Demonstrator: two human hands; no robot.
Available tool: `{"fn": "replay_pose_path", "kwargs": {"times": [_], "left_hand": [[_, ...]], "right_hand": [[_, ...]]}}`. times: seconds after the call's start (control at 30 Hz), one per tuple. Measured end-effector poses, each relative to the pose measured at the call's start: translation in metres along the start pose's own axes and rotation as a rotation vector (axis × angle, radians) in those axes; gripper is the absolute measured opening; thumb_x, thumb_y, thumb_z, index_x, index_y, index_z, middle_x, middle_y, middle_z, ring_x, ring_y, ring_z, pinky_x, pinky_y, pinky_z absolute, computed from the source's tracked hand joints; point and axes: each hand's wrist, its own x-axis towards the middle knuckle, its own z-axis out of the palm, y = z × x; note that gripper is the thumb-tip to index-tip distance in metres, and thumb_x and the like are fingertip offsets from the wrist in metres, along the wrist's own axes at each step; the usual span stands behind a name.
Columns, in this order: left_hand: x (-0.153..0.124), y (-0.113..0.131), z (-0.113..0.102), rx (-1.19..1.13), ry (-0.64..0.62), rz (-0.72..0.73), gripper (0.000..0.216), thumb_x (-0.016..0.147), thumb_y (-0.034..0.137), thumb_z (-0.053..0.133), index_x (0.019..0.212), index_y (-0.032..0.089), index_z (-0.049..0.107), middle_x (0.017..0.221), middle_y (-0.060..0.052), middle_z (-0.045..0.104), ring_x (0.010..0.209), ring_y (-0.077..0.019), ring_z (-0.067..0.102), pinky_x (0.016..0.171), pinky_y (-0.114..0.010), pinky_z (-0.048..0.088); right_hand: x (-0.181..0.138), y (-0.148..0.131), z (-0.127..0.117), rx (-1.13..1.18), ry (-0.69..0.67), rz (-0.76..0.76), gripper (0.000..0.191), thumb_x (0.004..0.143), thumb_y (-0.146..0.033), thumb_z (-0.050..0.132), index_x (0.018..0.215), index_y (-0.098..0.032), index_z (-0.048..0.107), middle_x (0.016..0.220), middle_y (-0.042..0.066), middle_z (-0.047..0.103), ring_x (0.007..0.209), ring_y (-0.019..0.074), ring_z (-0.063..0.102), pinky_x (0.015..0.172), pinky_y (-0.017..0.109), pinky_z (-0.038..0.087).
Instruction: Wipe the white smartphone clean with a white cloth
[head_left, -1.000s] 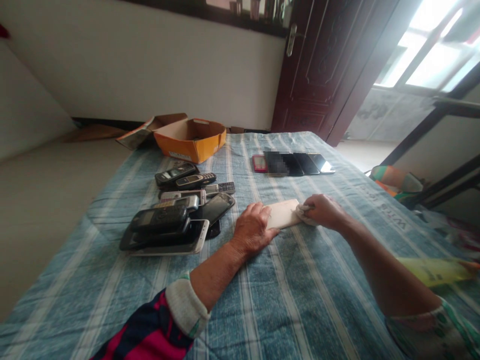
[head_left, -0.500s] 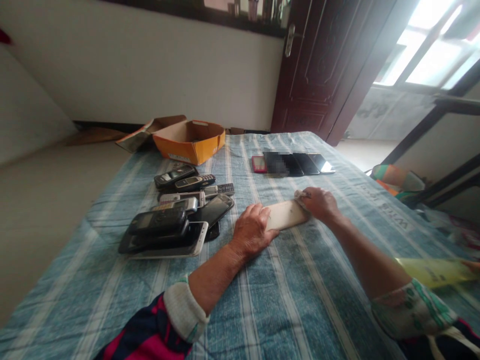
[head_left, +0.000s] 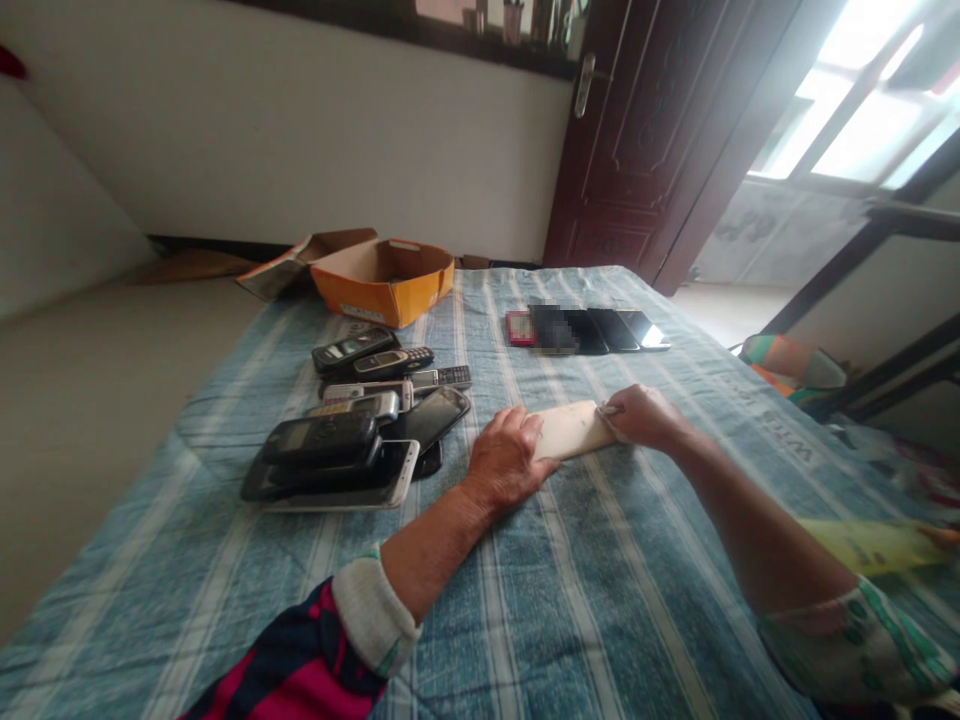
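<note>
A white phone [head_left: 570, 432], plain face up, lies flat on the striped cloth. My left hand [head_left: 506, 450] is closed over its left end and presses it down. At its right end, my right hand [head_left: 646, 415] pinches a small crumpled white tissue [head_left: 609, 410] against the phone's edge; most of the tissue is hidden by the fingers. Left of my left hand is a loose pile of old phones: a black keypad phone [head_left: 322, 437] on top of a white-edged smartphone [head_left: 401, 475], a dark smartphone [head_left: 435, 415] and several more keypad phones [head_left: 394, 361].
Farther back, a row of dark phones [head_left: 619, 330] lies beside a small red item [head_left: 520, 328]. An open orange cardboard box [head_left: 382, 290] stands at the back left. Blue striped fabric [head_left: 480, 600] covers the surface. A yellow item [head_left: 870, 545] is at the right edge.
My right hand has shifted slightly right and down around the phone's right end, with the tissue. My left hand keeps its hold on the phone. The view has shifted slightly.
</note>
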Motion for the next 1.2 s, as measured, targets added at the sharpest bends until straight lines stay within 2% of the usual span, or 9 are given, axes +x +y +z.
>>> {"fn": "replay_pose_path", "kwargs": {"times": [0.2,0.37,0.6,0.73,0.83,0.93,1.03,1.2], "left_hand": [[0.000,0.001,-0.002,-0.005,-0.016,-0.012,0.045,0.074,0.039,0.071,0.110,0.015,0.058,0.111,-0.011,0.059,0.109,-0.0276,0.052,0.094,-0.038,0.045],[0.000,0.000,-0.001,-0.002,-0.011,-0.009,0.046,0.075,0.039,0.070,0.111,0.014,0.058,0.111,-0.011,0.059,0.109,-0.0277,0.052,0.094,-0.038,0.045],[-0.001,0.001,-0.001,-0.010,0.006,-0.007,0.044,0.074,0.038,0.072,0.109,0.015,0.058,0.110,-0.011,0.060,0.107,-0.0274,0.053,0.093,-0.038,0.046],[0.000,0.000,-0.001,-0.006,0.004,-0.015,0.042,0.074,0.037,0.071,0.108,0.016,0.058,0.111,-0.011,0.059,0.108,-0.0274,0.053,0.093,-0.038,0.046],[0.000,0.000,0.000,-0.011,0.003,-0.012,0.043,0.074,0.037,0.071,0.109,0.016,0.058,0.113,-0.010,0.059,0.109,-0.0271,0.053,0.093,-0.038,0.046],[-0.001,0.000,-0.001,-0.017,-0.003,-0.001,0.045,0.074,0.040,0.071,0.110,0.016,0.057,0.112,-0.011,0.060,0.109,-0.0271,0.053,0.093,-0.038,0.046],[-0.001,0.000,-0.001,-0.011,-0.007,-0.008,0.045,0.075,0.040,0.071,0.110,0.015,0.058,0.112,-0.011,0.060,0.109,-0.0275,0.053,0.093,-0.038,0.046],[0.000,-0.001,0.001,-0.011,0.012,0.004,0.046,0.073,0.040,0.072,0.109,0.016,0.058,0.113,-0.011,0.059,0.110,-0.0280,0.052,0.095,-0.039,0.046]], "right_hand": [[-0.022,-0.006,0.003,-0.068,0.037,0.022,0.030,0.085,-0.029,0.044,0.088,-0.022,0.073,0.086,0.008,0.072,0.079,0.0209,0.063,0.057,0.027,0.031],[-0.032,-0.024,0.008,-0.171,0.094,0.060,0.032,0.090,-0.020,0.037,0.095,-0.020,0.068,0.097,0.010,0.070,0.084,0.0217,0.064,0.061,0.027,0.034],[-0.048,-0.043,0.017,-0.228,0.163,-0.016,0.029,0.090,-0.011,0.036,0.091,-0.017,0.064,0.089,0.009,0.067,0.080,0.0200,0.062,0.060,0.028,0.030],[-0.055,-0.052,0.021,-0.164,0.196,-0.103,0.026,0.090,-0.013,0.039,0.089,-0.018,0.065,0.087,0.007,0.067,0.077,0.0182,0.060,0.059,0.028,0.026],[-0.053,-0.045,0.019,-0.071,0.234,-0.092,0.023,0.091,-0.017,0.042,0.088,-0.020,0.066,0.087,0.004,0.067,0.075,0.0160,0.059,0.058,0.027,0.024],[-0.048,-0.027,0.017,-0.020,0.287,0.025,0.024,0.092,-0.023,0.044,0.087,-0.021,0.067,0.088,0.004,0.067,0.073,0.0154,0.057,0.058,0.027,0.023],[-0.046,-0.017,0.017,-0.021,0.265,0.070,0.025,0.091,-0.021,0.043,0.087,-0.021,0.067,0.087,0.004,0.066,0.071,0.0148,0.056,0.058,0.027,0.023],[-0.054,-0.036,0.022,-0.032,0.202,-0.024,0.026,0.089,-0.015,0.042,0.091,-0.021,0.068,0.089,0.004,0.066,0.073,0.0150,0.056,0.059,0.027,0.026]]}}
